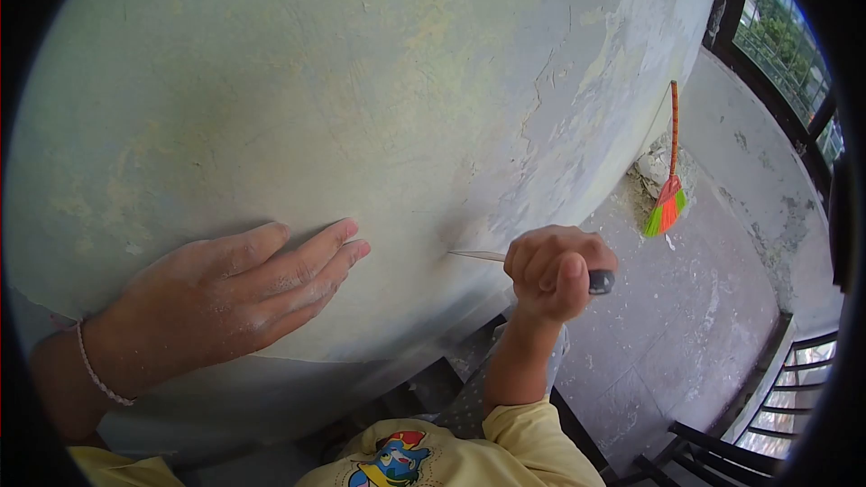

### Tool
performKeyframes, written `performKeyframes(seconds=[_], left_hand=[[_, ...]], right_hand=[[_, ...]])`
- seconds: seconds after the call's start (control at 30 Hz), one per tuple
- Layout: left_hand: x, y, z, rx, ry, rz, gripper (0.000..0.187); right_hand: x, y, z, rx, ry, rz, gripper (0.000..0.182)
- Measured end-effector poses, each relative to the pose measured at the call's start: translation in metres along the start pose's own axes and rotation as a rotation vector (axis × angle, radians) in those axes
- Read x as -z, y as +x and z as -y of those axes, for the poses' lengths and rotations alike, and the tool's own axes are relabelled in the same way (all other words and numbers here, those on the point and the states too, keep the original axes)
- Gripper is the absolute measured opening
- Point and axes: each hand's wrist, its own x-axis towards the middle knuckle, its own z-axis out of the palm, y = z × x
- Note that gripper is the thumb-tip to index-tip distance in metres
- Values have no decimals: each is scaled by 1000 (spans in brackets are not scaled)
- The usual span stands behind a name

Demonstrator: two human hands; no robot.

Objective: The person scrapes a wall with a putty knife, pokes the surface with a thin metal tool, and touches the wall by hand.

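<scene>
My left hand lies with its fingers stretched out against the pale, patchy wall. White dust coats its skin, and a thin bracelet circles the wrist. In my right hand is a knife, gripped in a fist around its black handle. Its narrow metal blade points left, with the tip right at the wall surface. The handle's butt sticks out on the right side of the fist. Cracks and flaking paint run up the wall above this hand.
To the right, a broom with orange and green bristles leans in the corner beside some rubble. White flecks dot the grey floor. A dark-framed window is at upper right, and black metal bars stand at lower right.
</scene>
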Motion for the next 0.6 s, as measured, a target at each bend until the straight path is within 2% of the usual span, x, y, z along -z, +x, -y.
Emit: performKeyframes(seconds=[0.1,0.23,0.3,0.4,0.5,0.57,0.6], left_hand=[[-2,-3,-2,12,-59,-19,21],[3,1,1,-42,-25,4,23],[4,2,1,-42,-7,-10,24],[-2,2,0,-56,23,-10,26],[-4,0,-3,-79,-13,5,28],[-6,0,-4,-35,-48,-11,30],[-5,0,-2,-27,-42,-12,30]], right_hand=[[-5,5,44,290,83,152,36],[7,3,8,163,27,67,33],[11,7,15,113,59,38,34],[4,12,52,266,219,218,31],[-2,13,8,202,97,188,29],[9,17,13,162,141,205,25],[7,17,20,158,124,286,23]])
